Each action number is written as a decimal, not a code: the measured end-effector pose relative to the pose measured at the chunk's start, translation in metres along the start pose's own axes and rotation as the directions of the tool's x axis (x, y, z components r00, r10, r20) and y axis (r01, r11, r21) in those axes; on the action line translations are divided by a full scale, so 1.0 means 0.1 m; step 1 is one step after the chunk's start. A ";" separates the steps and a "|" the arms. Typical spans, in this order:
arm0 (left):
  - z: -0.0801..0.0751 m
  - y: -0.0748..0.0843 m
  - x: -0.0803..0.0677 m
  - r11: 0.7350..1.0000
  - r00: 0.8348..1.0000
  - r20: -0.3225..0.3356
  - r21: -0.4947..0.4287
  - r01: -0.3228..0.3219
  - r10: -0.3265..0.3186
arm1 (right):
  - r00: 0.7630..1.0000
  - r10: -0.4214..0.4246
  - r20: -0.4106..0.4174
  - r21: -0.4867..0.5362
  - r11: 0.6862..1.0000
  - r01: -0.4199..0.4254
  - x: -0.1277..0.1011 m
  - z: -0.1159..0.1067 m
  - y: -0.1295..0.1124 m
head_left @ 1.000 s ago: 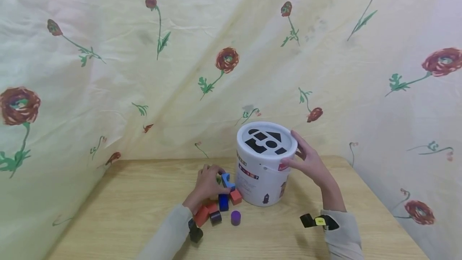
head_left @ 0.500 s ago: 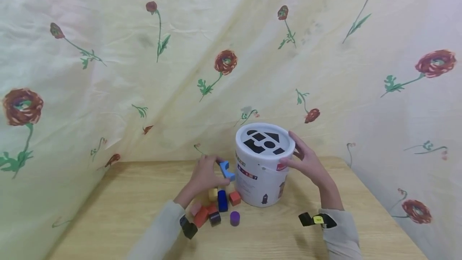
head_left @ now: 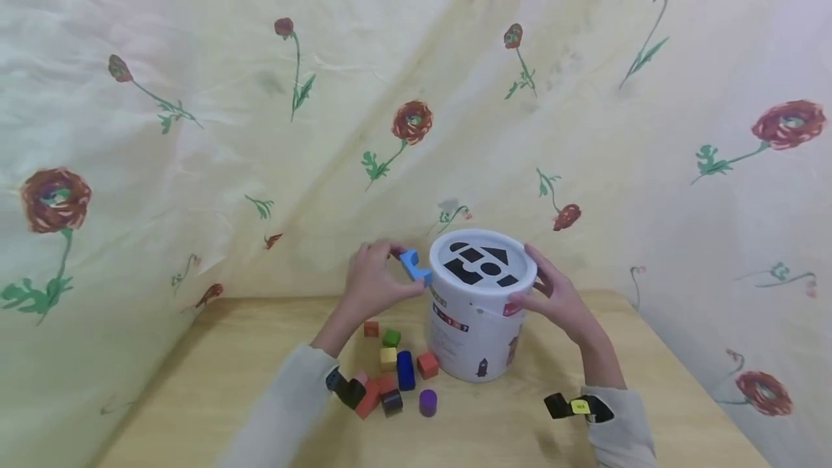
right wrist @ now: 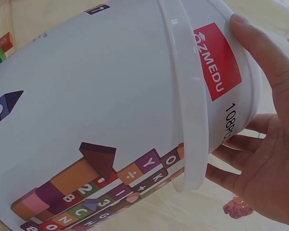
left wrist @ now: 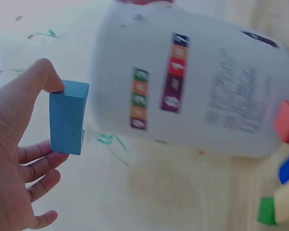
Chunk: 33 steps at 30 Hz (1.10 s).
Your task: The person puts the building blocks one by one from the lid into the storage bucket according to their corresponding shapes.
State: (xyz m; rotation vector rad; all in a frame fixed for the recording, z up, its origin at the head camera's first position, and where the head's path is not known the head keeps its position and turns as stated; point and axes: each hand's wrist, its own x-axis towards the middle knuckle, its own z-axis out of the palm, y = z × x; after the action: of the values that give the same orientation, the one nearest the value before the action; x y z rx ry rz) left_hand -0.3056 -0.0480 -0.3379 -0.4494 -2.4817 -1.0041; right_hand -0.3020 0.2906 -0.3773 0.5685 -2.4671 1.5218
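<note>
My left hand (head_left: pixel 372 282) pinches a light blue arch block (head_left: pixel 412 266) between thumb and fingers, at the left edge of a white bucket's lid. The left wrist view shows the block (left wrist: pixel 67 118) from its flat side, with the thumb on one end and fingertips at the other. The bucket (head_left: pixel 464 341) stands upright, and its lid (head_left: pixel 509 258) has several black cut-out shapes, one of them an arch. My right hand (head_left: pixel 557 305) holds the bucket's upper right side. In the right wrist view its thumb lies near the rim and its fingers bend round the wall.
Several loose blocks lie left of the bucket: a purple cylinder (head_left: pixel 427 403), a dark blue block (head_left: pixel 406 370), a red cube (head_left: pixel 427 365), a yellow block (head_left: pixel 388 359), a green block (head_left: pixel 391 338) and others. A flowered cloth (head_left: pixel 344 165) hangs behind the wooden table (head_left: pixel 507 432).
My left hand has lifted the blue arch block from among the loose blocks up to the height of the lid. The right hand has stayed on the bucket.
</note>
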 end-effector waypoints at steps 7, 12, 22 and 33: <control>0.12 0.24 0.09 0.999 0.999 -0.035 -0.040 -0.023 0.021 | 1.000 0.012 -0.001 -0.004 1.000 -0.012 -0.06 -0.01 0.06; 0.23 0.34 0.13 0.998 1.000 -0.009 -0.069 -0.003 0.003 | 1.000 0.011 -0.006 -0.014 1.000 -0.011 -0.11 -0.02 0.07; 0.36 0.50 0.21 1.000 0.998 0.054 -0.009 0.014 -0.014 | 1.000 0.011 -0.016 -0.026 1.000 -0.011 -0.09 -0.01 0.06; 0.45 0.50 0.26 0.979 0.998 0.060 0.200 -0.045 0.034 | 1.000 -0.003 -0.007 -0.019 1.000 0.003 -0.01 0.00 0.03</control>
State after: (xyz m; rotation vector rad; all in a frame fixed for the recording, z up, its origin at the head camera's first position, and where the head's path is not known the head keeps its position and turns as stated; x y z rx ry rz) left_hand -0.3176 0.0223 -0.3249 -0.4652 -2.5808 -0.7239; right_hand -0.3025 0.2921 -0.3797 0.5624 -2.4718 1.4950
